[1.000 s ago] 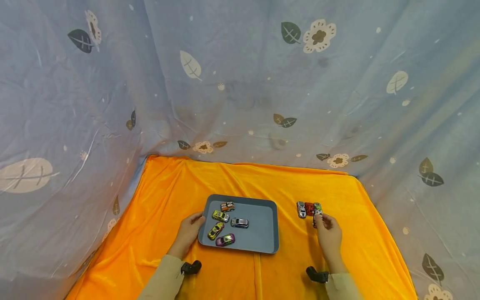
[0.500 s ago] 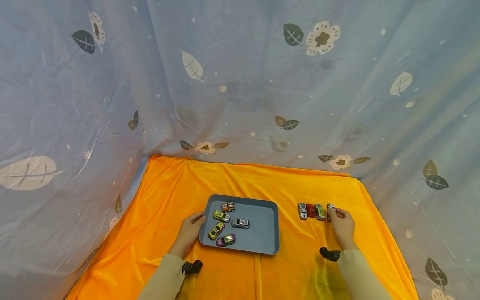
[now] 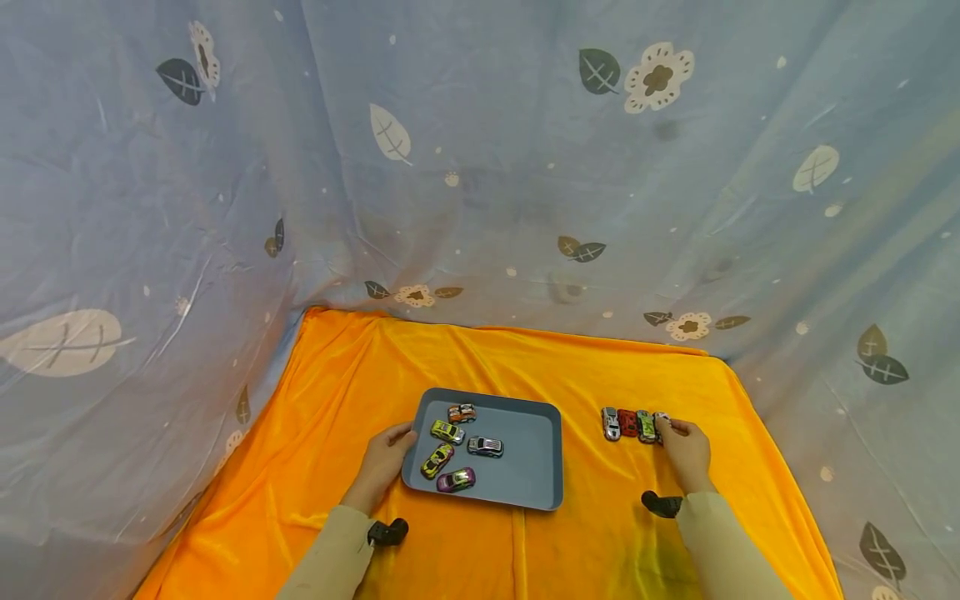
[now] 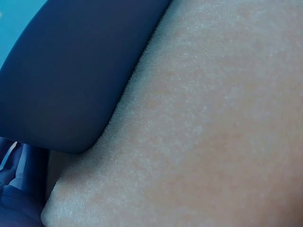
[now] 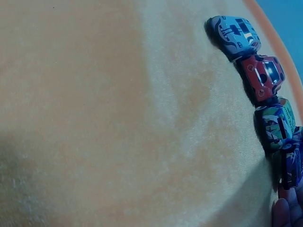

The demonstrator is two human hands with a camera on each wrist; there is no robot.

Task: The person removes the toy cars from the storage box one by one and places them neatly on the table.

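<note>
My left hand (image 3: 381, 463) grips the left edge of a grey-blue tray (image 3: 525, 458), thumb on the rim. On the tray's left side stand several toy cars, among them an orange-white one (image 3: 461, 413) and a purple one (image 3: 456, 480). At the right, my right hand (image 3: 688, 454) pinches a dark-and-white toy car (image 5: 291, 165), partly hidden by the fingers. That car stands beside a green toy car (image 3: 646, 426). A red toy car (image 3: 628, 423) and a silver toy car (image 3: 611, 424) continue the row leftward.
An orange velvet cloth (image 3: 487, 358) covers the table. Grey-blue curtains (image 3: 480, 208) with leaf and flower prints hang behind and at both sides. The left wrist view shows mostly cloth and a close dark-blue surface (image 4: 71, 75).
The right hand has moved right with the pinched car, from in front of the green car to its right side, then closed the gap between them. The left hand stays on the tray.
</note>
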